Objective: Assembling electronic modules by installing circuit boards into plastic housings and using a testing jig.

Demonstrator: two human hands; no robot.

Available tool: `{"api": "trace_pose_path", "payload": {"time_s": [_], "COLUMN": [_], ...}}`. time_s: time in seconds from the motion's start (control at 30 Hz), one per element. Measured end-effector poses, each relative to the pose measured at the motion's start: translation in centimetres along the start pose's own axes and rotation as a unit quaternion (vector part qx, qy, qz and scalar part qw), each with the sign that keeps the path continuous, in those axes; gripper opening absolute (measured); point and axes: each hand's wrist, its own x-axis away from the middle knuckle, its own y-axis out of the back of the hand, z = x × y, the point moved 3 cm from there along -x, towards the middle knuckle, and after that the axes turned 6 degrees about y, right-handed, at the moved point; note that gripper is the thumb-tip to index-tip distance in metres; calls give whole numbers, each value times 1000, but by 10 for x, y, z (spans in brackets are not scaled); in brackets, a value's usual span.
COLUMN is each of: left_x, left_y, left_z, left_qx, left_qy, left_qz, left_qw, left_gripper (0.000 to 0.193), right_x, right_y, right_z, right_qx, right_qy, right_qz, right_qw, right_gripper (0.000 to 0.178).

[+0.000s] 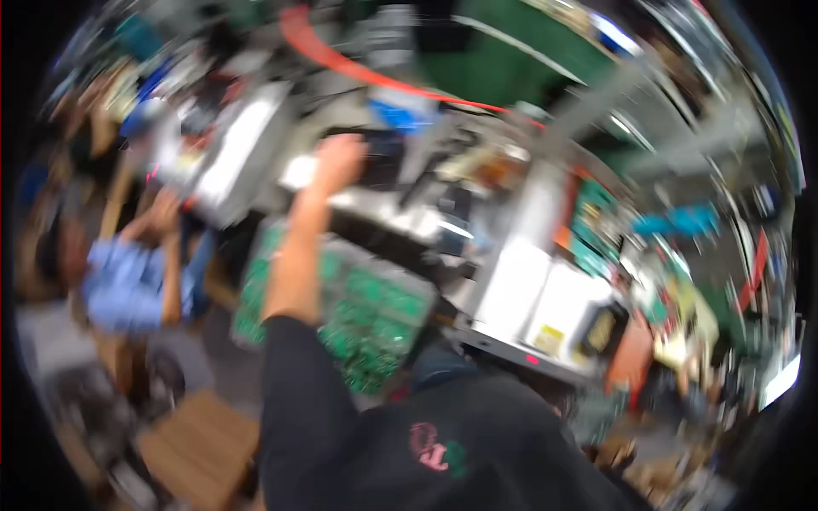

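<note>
My left arm, in a dark short sleeve, stretches forward over the workbench [411,220]. At its end my left hand [341,160] is at the left edge of a black box-shaped thing [381,162]. Motion smears the fingers, so whether they grip it cannot be made out. A blue thing [399,117] lies just behind that black thing. Below my forearm is a tray [429,296] with several green circuit boards [375,319]. My right hand does not show.
A long white box-like surface [520,277] stands to the right of the bench. Beyond the bench, a red band [375,78] curves across. At the left sits a person in a light blue shirt [128,281]; a brown cardboard box [200,447] is lower left.
</note>
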Motion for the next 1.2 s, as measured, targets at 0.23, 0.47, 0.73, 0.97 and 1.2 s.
{"api": "trace_pose_path", "payload": {"time_s": [0.23,0.47,0.73,0.97,1.2], "left_x": [-34,9,13,11,-1], "left_y": [138,222,247,137,59], "left_z": [-30,-295,-557,-764,-789], "left_qx": [46,243,423,278,383], "left_qy": [76,-3,-243,-331,-342], "left_qz": [-177,-110,92,166,242], "left_qw": [980,964,868,886,823], "left_gripper": [33,38,54,35,27], "right_x": [-12,20,12,29,54], "right_y": [12,-62,-60,-64,-74], "right_z": [74,77,19,-47,-121], "right_qx": [-80,-116,-215,-293,-337], "right_qy": [-77,-127,-122,-100,-66], "right_qz": [-13,10,-48,-75,-175], "right_qw": [994,985,968,948,923], "right_gripper": [20,22,26,25,18]}}
